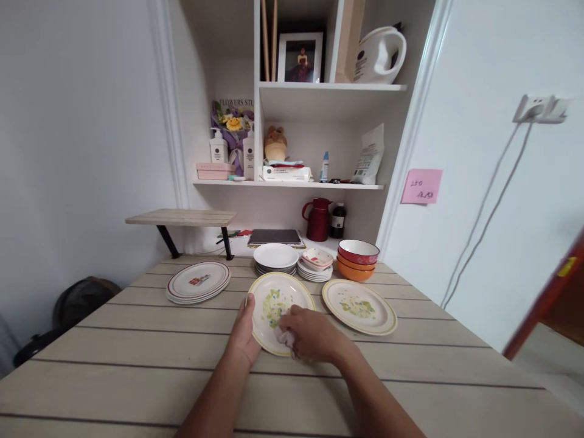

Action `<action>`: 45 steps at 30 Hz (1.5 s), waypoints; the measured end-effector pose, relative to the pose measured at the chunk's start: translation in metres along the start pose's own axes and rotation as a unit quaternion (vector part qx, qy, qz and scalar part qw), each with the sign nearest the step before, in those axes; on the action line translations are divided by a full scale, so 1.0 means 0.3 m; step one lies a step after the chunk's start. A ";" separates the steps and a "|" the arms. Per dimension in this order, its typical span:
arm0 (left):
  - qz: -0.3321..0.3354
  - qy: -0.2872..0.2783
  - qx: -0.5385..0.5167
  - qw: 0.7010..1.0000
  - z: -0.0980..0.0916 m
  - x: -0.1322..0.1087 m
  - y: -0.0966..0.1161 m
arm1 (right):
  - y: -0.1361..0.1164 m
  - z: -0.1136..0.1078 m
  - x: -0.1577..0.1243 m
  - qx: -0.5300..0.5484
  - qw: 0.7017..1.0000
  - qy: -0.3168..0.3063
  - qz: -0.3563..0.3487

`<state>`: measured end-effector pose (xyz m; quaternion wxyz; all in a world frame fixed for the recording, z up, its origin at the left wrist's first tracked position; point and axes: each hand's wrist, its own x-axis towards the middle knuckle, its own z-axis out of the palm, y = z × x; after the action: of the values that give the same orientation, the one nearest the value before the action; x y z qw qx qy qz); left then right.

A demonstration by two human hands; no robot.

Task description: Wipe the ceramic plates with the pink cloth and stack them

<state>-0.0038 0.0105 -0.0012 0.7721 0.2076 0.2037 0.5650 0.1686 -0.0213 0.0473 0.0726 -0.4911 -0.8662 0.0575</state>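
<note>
A round cream plate with a yellow rim and a green leaf pattern is tilted up toward me over the table. My left hand grips its left edge, thumb on the front near the rim. Bunched in my right hand is a pale cloth, pressed against the plate's lower right face. Part of the cloth is hidden by the fingers. To the right, an oval plate with a similar leaf pattern lies flat on the table.
The slatted table also bears stacked oval plates, stacked white plates, small dishes and orange and red bowls. Behind stand a small raised shelf, a laptop, a red jug and a dark bottle.
</note>
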 end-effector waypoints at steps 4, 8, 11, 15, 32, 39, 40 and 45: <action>-0.029 0.015 0.026 0.999 0.028 -0.014 0.004 | -0.054 0.035 0.059 0.071 0.993 0.072 -0.058; -0.024 0.014 0.023 0.999 0.048 -0.013 0.000 | -0.064 0.043 0.156 0.063 0.984 0.165 -0.017; 0.004 0.003 0.017 1.000 0.050 -0.007 -0.005 | -0.024 0.027 0.189 0.019 0.980 0.195 0.046; 0.019 0.022 0.021 0.999 0.040 -0.004 -0.004 | 0.071 0.008 0.151 -0.008 0.972 0.181 0.148; -0.046 0.007 0.029 0.999 0.052 -0.034 0.019 | -0.051 0.038 0.068 0.151 0.985 0.036 -0.075; -0.009 0.022 0.017 1.000 0.058 -0.023 0.012 | -0.014 0.060 0.175 0.049 0.977 0.206 0.035; -0.003 0.023 0.016 1.000 0.057 -0.020 0.010 | 0.010 0.054 0.179 0.032 0.975 0.210 0.067; 0.020 0.056 0.023 0.998 0.056 -0.020 0.010 | 0.117 0.018 0.129 -0.018 0.967 0.168 0.190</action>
<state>0.0013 0.0040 0.0150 0.7428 0.1971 0.2554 0.5866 0.1776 0.0299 0.0387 0.1965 -0.6501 -0.7334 -0.0288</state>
